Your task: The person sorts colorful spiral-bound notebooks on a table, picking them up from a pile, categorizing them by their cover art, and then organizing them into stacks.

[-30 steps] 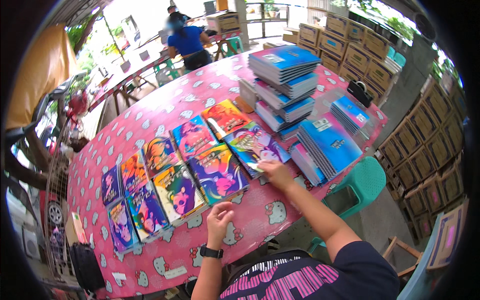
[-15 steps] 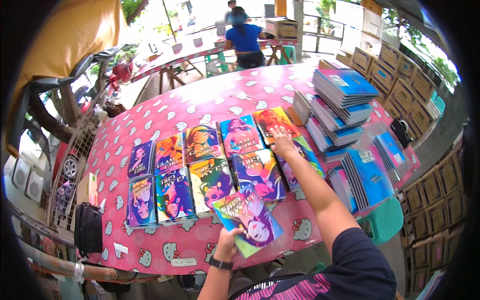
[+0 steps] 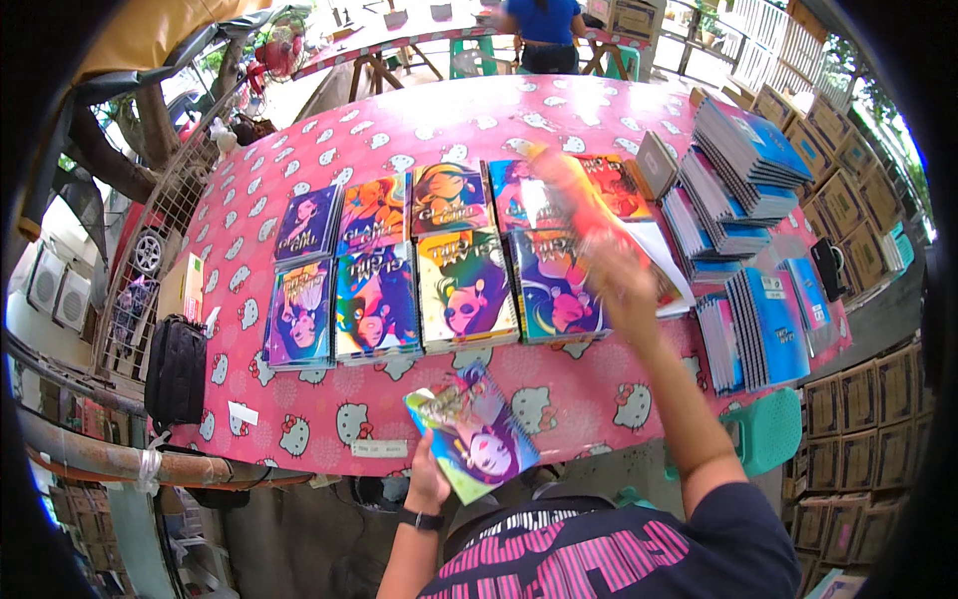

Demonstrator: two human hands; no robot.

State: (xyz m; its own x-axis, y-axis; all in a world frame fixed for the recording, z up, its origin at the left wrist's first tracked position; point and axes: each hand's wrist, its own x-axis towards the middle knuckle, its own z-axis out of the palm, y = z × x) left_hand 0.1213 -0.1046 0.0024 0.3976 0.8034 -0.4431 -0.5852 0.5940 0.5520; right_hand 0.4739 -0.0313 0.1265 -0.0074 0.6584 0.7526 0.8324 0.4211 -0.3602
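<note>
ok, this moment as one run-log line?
left hand: holds portrait-cover spiral notebook | right hand: motion-blurred, seems to hold orange-red notebook | scene: two rows of notebook stacks on pink patterned tablecloth

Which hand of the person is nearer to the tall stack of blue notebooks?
The right hand: blurred, it is by the notebook rows, left of the stack; the left hand is farther left, holding a colourful notebook.

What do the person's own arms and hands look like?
Both hands are ungloved. The left hand has a dark watch-like band at its wrist; the right hand is motion-blurred. Both forearms look uncovered. A short dark sleeve covers the right upper arm.
</note>
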